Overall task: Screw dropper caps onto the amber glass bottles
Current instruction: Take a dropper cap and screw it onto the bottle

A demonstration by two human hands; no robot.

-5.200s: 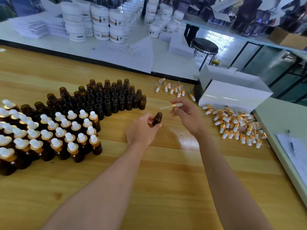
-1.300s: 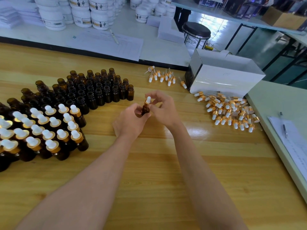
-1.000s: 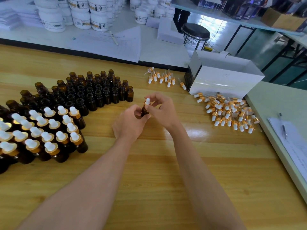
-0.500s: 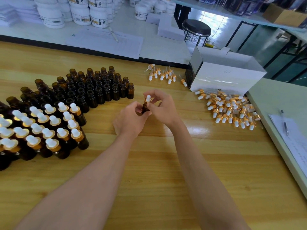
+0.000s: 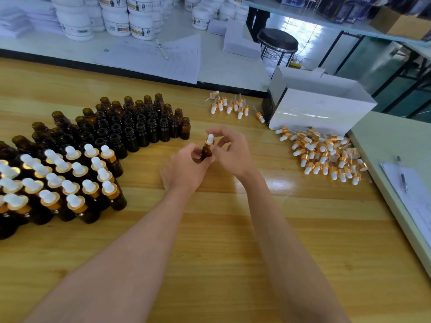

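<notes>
Amber glass sits at the middle of the head view. One small amber bottle (image 5: 206, 152) is held upright just above the wooden counter (image 5: 221, 241), between the person's two bare hands. The left hand (image 5: 186, 171) has its grip closed round the bottle's body, fingers and thumb curled about the lower glass. The right hand (image 5: 234, 151) comes in from the other side with its grip narrowed to a pinch. Thumb and forefinger close on the dropper cap (image 5: 210, 139), whose white rubber bulb and gold collar sit on the bottle's neck. The remaining right fingers are loosely bent and hold nothing. Whether the cap is screwed fully home I cannot tell.

Beyond the hands to the left, a block of uncapped bottles (image 5: 140, 123) stands in tight rows, mouths open. Nearer the person and further left, right against that block, stand the capped bottles (image 5: 70, 183), each topped with a white bulb.

On the right a heap of loose caps (image 5: 326, 157) lies on the wood just in front of a white box (image 5: 326, 113). A smaller row of caps (image 5: 231, 107) lies near the far edge, beside the box's left end.

A pale green counter (image 5: 384, 136) adjoins on the right and carries a sheet of paper with a pen (image 5: 403, 177) on it. Behind, a white counter (image 5: 221, 66) holds stacked white tubs (image 5: 116, 22) and printed sheets (image 5: 163, 59). A black round stool (image 5: 277, 39) stands beyond it.
</notes>
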